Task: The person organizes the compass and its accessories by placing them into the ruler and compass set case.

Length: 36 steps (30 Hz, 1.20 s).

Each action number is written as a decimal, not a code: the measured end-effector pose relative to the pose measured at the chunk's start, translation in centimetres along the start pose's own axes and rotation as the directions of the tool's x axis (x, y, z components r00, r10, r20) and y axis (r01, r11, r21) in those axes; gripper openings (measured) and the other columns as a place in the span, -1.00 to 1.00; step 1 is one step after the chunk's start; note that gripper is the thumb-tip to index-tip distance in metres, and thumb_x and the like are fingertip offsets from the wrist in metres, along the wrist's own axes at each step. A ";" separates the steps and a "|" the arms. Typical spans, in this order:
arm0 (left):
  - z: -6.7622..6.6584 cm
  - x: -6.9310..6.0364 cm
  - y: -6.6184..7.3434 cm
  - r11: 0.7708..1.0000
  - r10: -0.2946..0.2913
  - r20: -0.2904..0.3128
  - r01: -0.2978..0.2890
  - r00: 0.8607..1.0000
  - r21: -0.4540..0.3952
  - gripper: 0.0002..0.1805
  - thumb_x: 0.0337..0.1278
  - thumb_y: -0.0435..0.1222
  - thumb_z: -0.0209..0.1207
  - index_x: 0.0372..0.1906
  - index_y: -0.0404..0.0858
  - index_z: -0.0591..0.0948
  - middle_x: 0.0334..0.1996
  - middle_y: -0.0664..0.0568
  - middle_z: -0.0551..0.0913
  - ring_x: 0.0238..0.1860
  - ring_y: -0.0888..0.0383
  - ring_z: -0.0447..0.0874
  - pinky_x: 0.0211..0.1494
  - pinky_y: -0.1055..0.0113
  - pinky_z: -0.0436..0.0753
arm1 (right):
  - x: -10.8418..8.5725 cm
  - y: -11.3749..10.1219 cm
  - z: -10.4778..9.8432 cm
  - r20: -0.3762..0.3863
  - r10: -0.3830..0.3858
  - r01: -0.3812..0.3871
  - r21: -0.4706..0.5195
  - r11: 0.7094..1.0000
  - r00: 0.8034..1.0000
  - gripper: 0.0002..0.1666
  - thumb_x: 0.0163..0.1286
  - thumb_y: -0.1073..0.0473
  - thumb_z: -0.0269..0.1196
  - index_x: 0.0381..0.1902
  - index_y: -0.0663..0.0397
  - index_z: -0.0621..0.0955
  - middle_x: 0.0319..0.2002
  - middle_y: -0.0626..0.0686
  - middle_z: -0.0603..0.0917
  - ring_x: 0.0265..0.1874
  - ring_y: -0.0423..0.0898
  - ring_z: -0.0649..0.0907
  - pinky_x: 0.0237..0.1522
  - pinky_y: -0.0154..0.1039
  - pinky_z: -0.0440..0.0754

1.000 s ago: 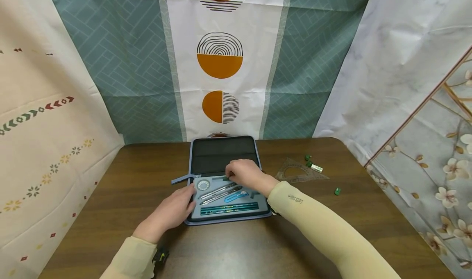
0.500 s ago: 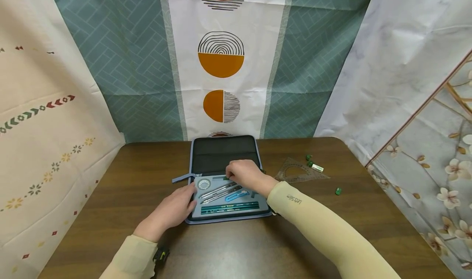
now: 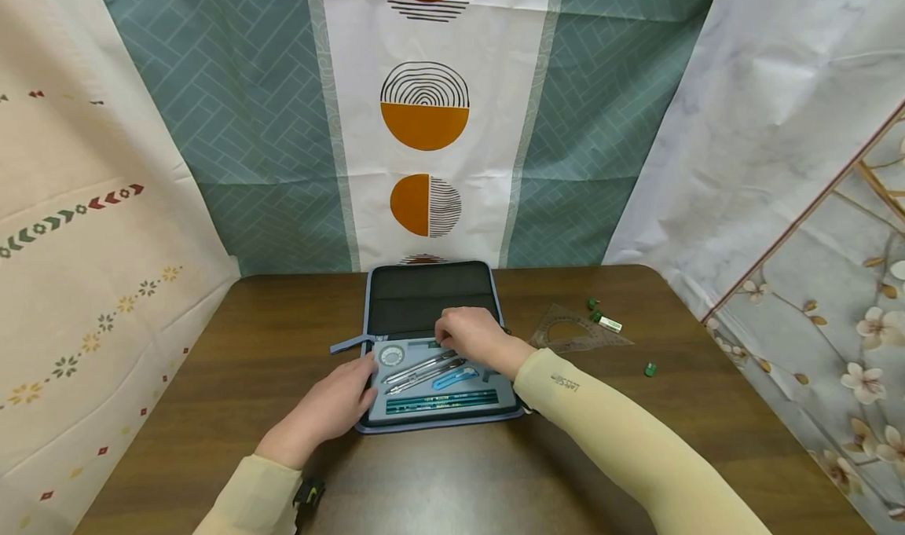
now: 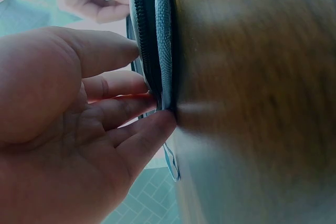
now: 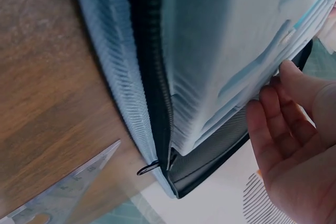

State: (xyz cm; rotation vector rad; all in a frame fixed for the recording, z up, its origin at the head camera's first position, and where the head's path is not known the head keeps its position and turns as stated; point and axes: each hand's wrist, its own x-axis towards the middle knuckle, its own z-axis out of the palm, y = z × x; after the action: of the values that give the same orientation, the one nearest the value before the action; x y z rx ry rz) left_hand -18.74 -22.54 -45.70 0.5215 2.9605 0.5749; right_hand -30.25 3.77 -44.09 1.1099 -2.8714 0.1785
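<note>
A blue-edged zip case lies unfolded, its grey tray holding a round dial, two metal drawing tools, a blue cutter and green pencils. My left hand rests against the case's left side, fingertips at the zip edge in the left wrist view. Over the tray's far edge is my right hand, fingers bent and fingertips close to a small green item. In the right wrist view the right hand's thumb meets the tray; whether it pinches anything is hidden.
To the right of the case on the brown table lie a clear set square, a white-and-green eraser and small green pieces, one of them nearer the right edge. Patterned cloths hang behind and beside the table.
</note>
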 end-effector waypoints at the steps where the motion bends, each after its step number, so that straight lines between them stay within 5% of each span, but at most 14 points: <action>1: 0.0 0.0 0.0 1.000 0.004 -0.001 -0.004 1.000 0.002 -0.49 0.60 -0.30 0.29 0.45 -0.48 0.55 0.59 -0.41 0.40 0.56 -0.34 0.43 0.56 -0.26 0.46 | 0.1 0.1 0.0 0.004 0.005 -0.005 -0.001 1.000 1.000 -0.93 0.55 0.20 0.48 -0.16 -0.12 0.84 -0.18 -0.12 0.73 -0.18 -0.15 0.74 -0.04 -0.17 0.77; 15: 0.2 0.2 0.3 0.999 0.038 -0.013 -0.038 0.999 -0.002 -0.51 0.58 -0.32 0.31 0.42 -0.48 0.57 0.58 -0.42 0.41 0.55 -0.34 0.44 0.55 -0.25 0.48 | -2.7 2.6 -0.5 -0.044 -0.039 0.043 0.081 0.996 0.998 -0.79 0.52 0.19 0.50 0.07 -0.01 0.83 0.01 -0.02 0.77 -0.01 -0.05 0.78 0.05 -0.09 0.79; 25: -0.1 0.0 0.1 0.998 0.055 -0.027 -0.055 0.998 0.005 -0.53 0.57 -0.33 0.31 0.40 -0.47 0.58 0.55 -0.44 0.44 0.53 -0.35 0.47 0.52 -0.26 0.50 | -6.1 9.0 -2.0 -0.131 0.162 -0.169 -0.047 0.984 0.978 -0.52 0.51 0.12 0.52 0.31 0.09 0.74 0.24 0.13 0.74 0.18 0.12 0.74 0.14 0.07 0.78; 36: 0.2 0.0 -0.3 0.999 0.046 -0.027 -0.046 0.999 0.011 -0.52 0.56 -0.32 0.32 0.41 -0.47 0.58 0.56 -0.44 0.43 0.53 -0.37 0.47 0.51 -0.29 0.50 | -10.6 16.3 -3.4 -0.145 0.375 -0.389 -0.086 0.917 0.916 -0.53 0.50 0.20 0.51 0.30 0.20 0.73 0.19 0.25 0.74 0.13 0.27 0.74 0.09 0.24 0.77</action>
State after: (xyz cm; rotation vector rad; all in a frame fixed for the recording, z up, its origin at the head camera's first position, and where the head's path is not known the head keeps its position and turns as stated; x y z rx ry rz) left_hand -18.84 -22.68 -45.98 0.5888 2.9861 0.5763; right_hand -33.35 23.27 -43.15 0.4862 -2.9078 0.0949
